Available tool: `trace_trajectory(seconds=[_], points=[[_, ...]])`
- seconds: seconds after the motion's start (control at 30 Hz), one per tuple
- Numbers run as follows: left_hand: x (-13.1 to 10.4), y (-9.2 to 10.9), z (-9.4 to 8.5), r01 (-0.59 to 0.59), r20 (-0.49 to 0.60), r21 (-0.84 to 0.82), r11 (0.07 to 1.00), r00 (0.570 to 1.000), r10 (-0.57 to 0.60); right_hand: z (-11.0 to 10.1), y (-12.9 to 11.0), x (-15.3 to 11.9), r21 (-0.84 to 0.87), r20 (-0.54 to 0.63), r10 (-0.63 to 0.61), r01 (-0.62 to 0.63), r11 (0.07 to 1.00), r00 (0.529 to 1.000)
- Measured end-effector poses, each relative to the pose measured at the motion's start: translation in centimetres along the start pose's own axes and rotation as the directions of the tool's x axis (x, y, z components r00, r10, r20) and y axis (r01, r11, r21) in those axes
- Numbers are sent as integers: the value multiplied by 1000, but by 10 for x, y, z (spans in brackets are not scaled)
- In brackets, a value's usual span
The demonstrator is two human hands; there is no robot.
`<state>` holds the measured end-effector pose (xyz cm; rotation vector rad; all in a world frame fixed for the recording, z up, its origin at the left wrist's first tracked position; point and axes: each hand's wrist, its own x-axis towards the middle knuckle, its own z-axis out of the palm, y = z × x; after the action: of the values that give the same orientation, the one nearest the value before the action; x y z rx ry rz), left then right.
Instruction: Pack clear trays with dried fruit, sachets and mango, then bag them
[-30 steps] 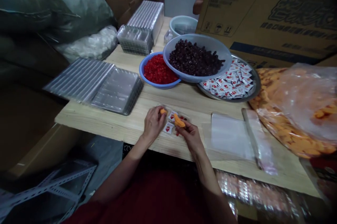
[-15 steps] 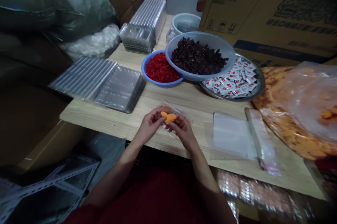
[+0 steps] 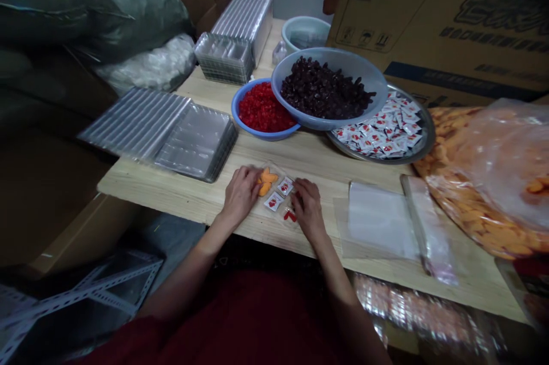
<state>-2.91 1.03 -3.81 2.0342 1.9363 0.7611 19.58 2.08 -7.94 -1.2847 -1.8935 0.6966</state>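
Observation:
A small clear plastic tray (image 3: pixel 279 171) lies on the table between my hands. Orange pieces (image 3: pixel 266 180) fill its left compartment. Two small white packets with red print (image 3: pixel 273 201) sit in the middle, and red pieces (image 3: pixel 290 215) show at the right end. My left hand (image 3: pixel 241 195) has its fingers curled on the tray's left end, beside the orange pieces. At the right end my right hand (image 3: pixel 309 209) closes on the rim, its fingers hiding part of that compartment.
Stacked clear trays (image 3: pixel 193 142) stand left. Behind are a blue bowl of red pieces (image 3: pixel 266 110), a bowl of dark pieces (image 3: pixel 328 90) and a metal dish of packets (image 3: pixel 386 130). At right lie plastic sleeves (image 3: pixel 381 219) and a bag of orange pieces (image 3: pixel 463 182). A large carton (image 3: pixel 429 22) stands behind.
The orange piece held between both hands is now down in the tray's left compartment. My hands have moved apart to the tray's two ends, uncovering the packets.

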Motion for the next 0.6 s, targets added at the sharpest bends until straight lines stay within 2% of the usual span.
trace_trajectory(seconds=[0.07, 0.17, 0.23, 0.3, 0.37, 0.5, 0.6], points=[[-4, -1, 6, -14, -52, 42, 999, 998, 16, 1, 2, 0, -15, 12, 10, -9, 1000, 1000], [-10, 0, 8, -89, 4, 42, 995, 996, 89, -1, 7, 1, -16, 34, 13, -13, 1000, 999], [-14, 3, 0, -125, 12, -30, 992, 992, 125, -4, 11, 2, 2, 51, -2, 2, 1000, 999], [-17, 6, -16, -116, -53, -117, 986, 992, 111, -8, 17, 3, 18, 69, -26, 25, 1000, 997], [-20, 5, -38, -59, -144, -144, 988, 989, 38, -12, 23, 4, 26, 90, -44, 42, 999, 995], [-13, -13, -84, 133, -300, -14, 991, 945, -131, -19, 32, 7, 60, 137, -60, 53, 997, 989], [3, -34, -104, 203, -299, 78, 976, 939, -172, -22, 34, 10, 94, 158, -64, 49, 994, 985]])
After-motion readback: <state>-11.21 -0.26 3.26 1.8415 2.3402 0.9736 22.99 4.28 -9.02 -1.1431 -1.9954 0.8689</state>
